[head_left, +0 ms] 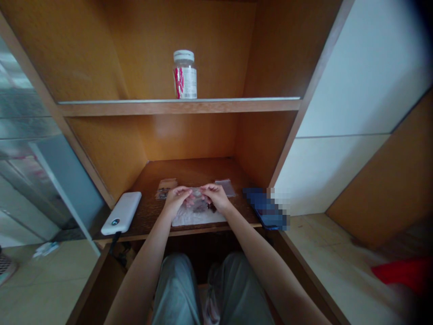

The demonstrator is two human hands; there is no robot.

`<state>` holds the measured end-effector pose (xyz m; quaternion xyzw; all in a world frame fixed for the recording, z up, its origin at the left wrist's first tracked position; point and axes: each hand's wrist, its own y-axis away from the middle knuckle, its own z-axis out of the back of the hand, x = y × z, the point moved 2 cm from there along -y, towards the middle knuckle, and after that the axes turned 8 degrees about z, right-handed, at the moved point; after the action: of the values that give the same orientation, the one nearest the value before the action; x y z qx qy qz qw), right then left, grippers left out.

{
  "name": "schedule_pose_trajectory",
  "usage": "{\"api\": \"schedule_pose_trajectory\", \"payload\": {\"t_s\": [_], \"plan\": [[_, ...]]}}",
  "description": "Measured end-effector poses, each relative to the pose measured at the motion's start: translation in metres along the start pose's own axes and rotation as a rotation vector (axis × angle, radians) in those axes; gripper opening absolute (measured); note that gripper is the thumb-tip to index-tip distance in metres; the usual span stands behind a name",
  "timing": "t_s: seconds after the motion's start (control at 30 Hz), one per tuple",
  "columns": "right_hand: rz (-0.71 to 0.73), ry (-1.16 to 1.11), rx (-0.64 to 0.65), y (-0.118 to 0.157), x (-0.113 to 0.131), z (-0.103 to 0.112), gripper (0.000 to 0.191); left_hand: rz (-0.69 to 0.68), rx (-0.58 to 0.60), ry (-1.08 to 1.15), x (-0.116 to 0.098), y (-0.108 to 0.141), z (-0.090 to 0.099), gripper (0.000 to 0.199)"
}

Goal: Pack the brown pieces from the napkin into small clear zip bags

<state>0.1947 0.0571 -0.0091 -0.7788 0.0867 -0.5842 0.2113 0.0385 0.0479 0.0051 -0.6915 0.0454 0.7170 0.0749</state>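
My left hand (179, 199) and my right hand (214, 196) pinch the top of a small clear plastic bag (196, 192) from both sides. Its contents are too small to tell. Beneath the hands, a white sheet (198, 217) lies at the shelf's front edge, with small dark bits on it near my right hand. A clear packet with small dark pieces (163, 193) is just left of my left hand. Behind my right hand lies another clear packet (226, 186), which looks flat.
A white power bank (122, 213) with a cable lies at the left of the wooden shelf (189, 167). At the right is a dark phone (265, 208), partly blurred. On the upper shelf (145, 107) stands a white-capped bottle (185, 76). An open drawer (89, 289) lies below.
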Motion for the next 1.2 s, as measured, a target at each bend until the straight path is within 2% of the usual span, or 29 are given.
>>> {"api": "schedule_pose_trajectory", "payload": {"t_s": [0.2,0.37,0.7,0.83,1.07,1.2], "plan": [[-0.010,0.010,0.040,0.000,-0.001,-0.002,0.023,0.019,0.085,-0.040,-0.001,0.003,-0.003,0.025],[-0.037,0.065,0.087,0.000,-0.002,-0.003,0.025,-0.015,0.078,-0.057,-0.003,0.004,-0.004,0.023],[-0.052,0.109,0.126,0.002,0.000,-0.004,0.024,0.010,0.119,-0.063,-0.001,0.003,-0.006,0.022],[-0.055,0.087,0.123,0.002,0.003,-0.004,0.027,0.004,0.068,-0.072,-0.002,0.002,-0.004,0.025],[-0.071,0.000,0.084,0.001,0.005,-0.003,0.030,-0.006,-0.119,0.002,0.004,-0.004,0.002,0.028],[-0.048,-0.026,0.067,0.000,0.005,0.000,0.031,-0.009,-0.139,0.023,0.004,-0.005,0.004,0.029]]}}
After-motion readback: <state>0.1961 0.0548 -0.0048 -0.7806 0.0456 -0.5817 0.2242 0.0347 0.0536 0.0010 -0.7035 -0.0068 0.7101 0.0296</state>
